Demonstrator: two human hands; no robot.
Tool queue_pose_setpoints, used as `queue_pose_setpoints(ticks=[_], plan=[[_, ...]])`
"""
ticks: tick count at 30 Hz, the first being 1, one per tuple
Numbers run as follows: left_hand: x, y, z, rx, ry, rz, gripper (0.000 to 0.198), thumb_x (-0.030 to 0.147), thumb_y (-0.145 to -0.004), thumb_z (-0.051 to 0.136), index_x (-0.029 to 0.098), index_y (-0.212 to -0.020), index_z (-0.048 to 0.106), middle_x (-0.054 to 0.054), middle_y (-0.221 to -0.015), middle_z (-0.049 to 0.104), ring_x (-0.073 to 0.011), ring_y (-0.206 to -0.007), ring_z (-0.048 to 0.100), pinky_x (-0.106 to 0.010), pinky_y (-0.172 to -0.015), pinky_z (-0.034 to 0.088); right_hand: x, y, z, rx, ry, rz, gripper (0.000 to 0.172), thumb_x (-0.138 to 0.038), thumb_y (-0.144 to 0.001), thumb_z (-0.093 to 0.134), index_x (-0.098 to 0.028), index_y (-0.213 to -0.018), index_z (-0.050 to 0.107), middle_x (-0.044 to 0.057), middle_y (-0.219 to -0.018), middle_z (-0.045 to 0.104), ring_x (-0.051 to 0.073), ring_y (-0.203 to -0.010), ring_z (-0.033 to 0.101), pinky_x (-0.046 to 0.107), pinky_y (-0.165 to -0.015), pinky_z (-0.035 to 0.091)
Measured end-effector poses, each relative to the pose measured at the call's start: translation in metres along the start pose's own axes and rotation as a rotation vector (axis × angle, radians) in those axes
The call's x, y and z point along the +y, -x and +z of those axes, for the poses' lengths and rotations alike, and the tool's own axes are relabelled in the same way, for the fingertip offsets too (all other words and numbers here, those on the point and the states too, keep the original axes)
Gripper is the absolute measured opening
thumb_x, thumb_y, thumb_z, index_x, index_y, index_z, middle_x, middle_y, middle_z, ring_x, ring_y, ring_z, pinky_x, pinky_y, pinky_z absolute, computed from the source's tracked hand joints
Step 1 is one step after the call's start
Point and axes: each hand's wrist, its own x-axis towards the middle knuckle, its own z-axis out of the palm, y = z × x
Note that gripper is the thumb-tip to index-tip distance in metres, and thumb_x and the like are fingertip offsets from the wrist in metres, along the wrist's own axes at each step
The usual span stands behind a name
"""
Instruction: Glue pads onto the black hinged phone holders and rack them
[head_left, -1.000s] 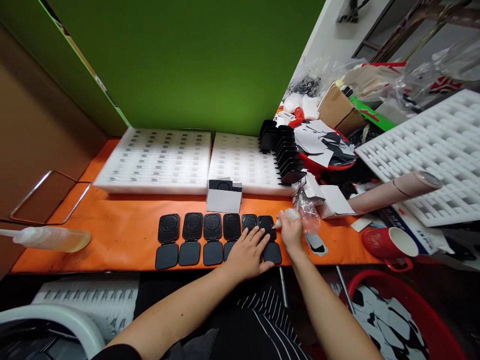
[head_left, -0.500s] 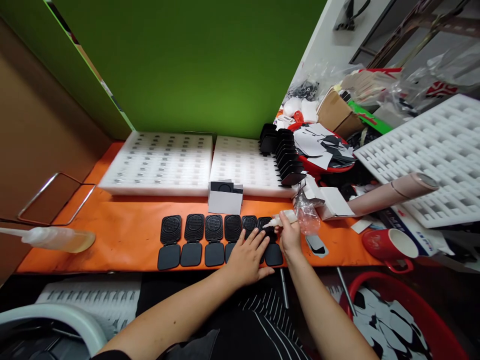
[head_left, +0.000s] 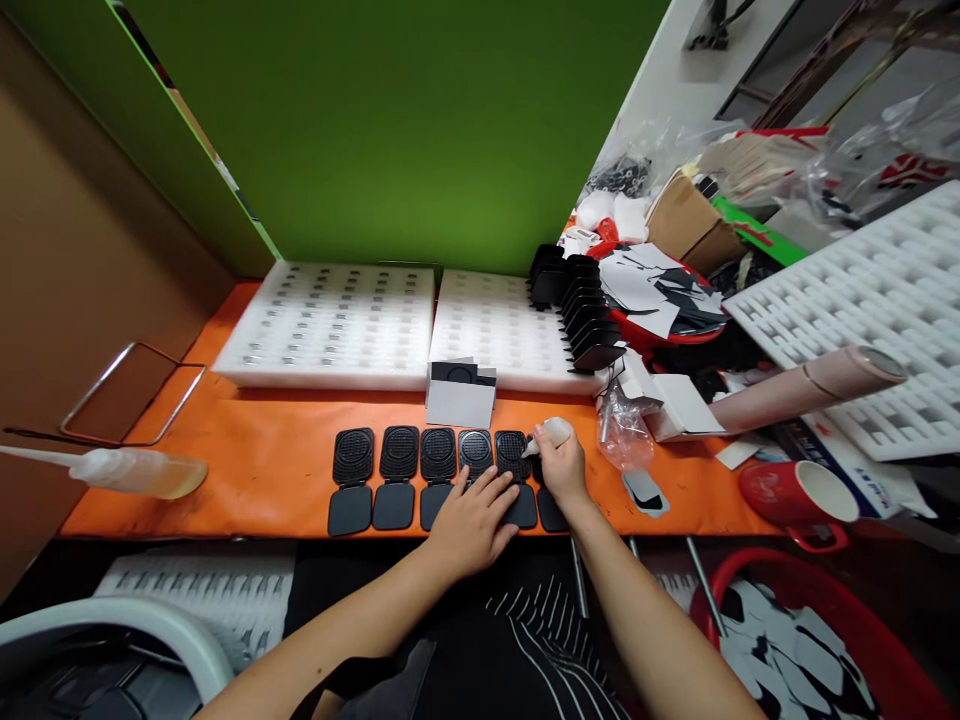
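Six open black cases [head_left: 438, 453] lay side by side along the front edge of the desk [head_left: 262, 450], about midway between its left and right ends. Each upper half, ribbed and marked with a ring where visible, pointed toward the back edge; each plain lower half lay next to the front edge. The sixth case, counted from the left, was partly covered by the right hand [head_left: 564, 465].

Right grip: closed around a small white bottle [head_left: 556, 430]. Its nozzle pointed left, at the right side of the fifth case's upper half; contact between tip and case could not be made out.

Left grip: wide, fingers spread, palm down. The left hand [head_left: 474, 525] covered most of the fourth case's lower half, fingertips at the fourth upper half and near the fifth case.

Behind the row, two white foam trays [head_left: 337, 310] sat end to end toward the back edge. Black plates [head_left: 592, 320] stood upright in the right-hand tray. Folded cards [head_left: 460, 400] stood just in front of the trays. Near the desk's left end: a squeeze bottle [head_left: 146, 472] with yellowish liquid and a wire frame [head_left: 142, 395]. Near the front right corner: a red mug [head_left: 795, 495].
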Motion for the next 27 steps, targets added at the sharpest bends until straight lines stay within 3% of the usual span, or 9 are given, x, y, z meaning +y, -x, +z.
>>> queue_pose_setpoints(ticks=[4, 8, 11, 21, 27], plan=[[0.000, 0.000, -0.001, -0.001, 0.034, -0.002, 0.051, 0.046, -0.090, 0.037, 0.026, -0.137, 0.036, -0.003, -0.144, 0.040, -0.0239, -0.133, 0.032, -0.050, -0.111, 0.019, 0.001, -0.004, -0.001, 0.025, 0.001, 0.027, 0.031, -0.048, -0.073, 0.061, -0.020, -0.084, 0.057, 0.006, -0.078, 0.069, 0.021, -0.073, 0.062, 0.034, -0.070, 0.045], [0.000, 0.000, -0.001, -0.002, 0.055, -0.004, 0.050, 0.045, -0.090, 0.038, 0.025, -0.136, 0.038, -0.003, -0.143, 0.040, -0.0238, -0.133, 0.032, -0.048, -0.111, 0.022, -0.003, -0.010, 0.006, 0.034, -0.190, 0.156, 0.036, -0.052, -0.073, 0.057, -0.018, -0.084, 0.054, 0.006, -0.075, 0.068, 0.015, -0.056, 0.058, 0.027, -0.050, 0.043], [0.001, -0.001, -0.001, -0.004, 0.061, -0.009, 0.050, 0.046, -0.090, 0.038, 0.025, -0.135, 0.039, -0.002, -0.143, 0.041, -0.0239, -0.133, 0.032, -0.049, -0.110, 0.023, -0.011, -0.013, 0.017, -0.004, -0.283, 0.190, 0.038, -0.052, -0.073, 0.058, -0.017, -0.085, 0.053, 0.006, -0.075, 0.068, 0.012, -0.047, 0.053, 0.025, -0.044, 0.040], [0.001, -0.001, -0.001, 0.017, 0.094, -0.023, 0.050, 0.046, -0.088, 0.041, 0.025, -0.133, 0.041, -0.001, -0.143, 0.041, -0.0228, -0.133, 0.032, -0.047, -0.111, 0.023, -0.001, -0.020, 0.041, -0.032, -0.168, 0.025, 0.039, -0.053, -0.074, 0.058, -0.018, -0.090, 0.055, 0.006, -0.078, 0.069, 0.020, -0.068, 0.063, 0.032, -0.062, 0.047], [0.000, -0.001, -0.001, 0.021, 0.117, -0.025, 0.049, 0.046, -0.088, 0.042, 0.026, -0.133, 0.042, 0.000, -0.143, 0.041, -0.0227, -0.133, 0.032, -0.046, -0.111, 0.023, -0.010, -0.020, 0.037, 0.013, -0.223, 0.113, 0.039, -0.054, -0.073, 0.057, -0.018, -0.087, 0.051, 0.006, -0.077, 0.068, 0.017, -0.057, 0.060, 0.029, -0.052, 0.044]])
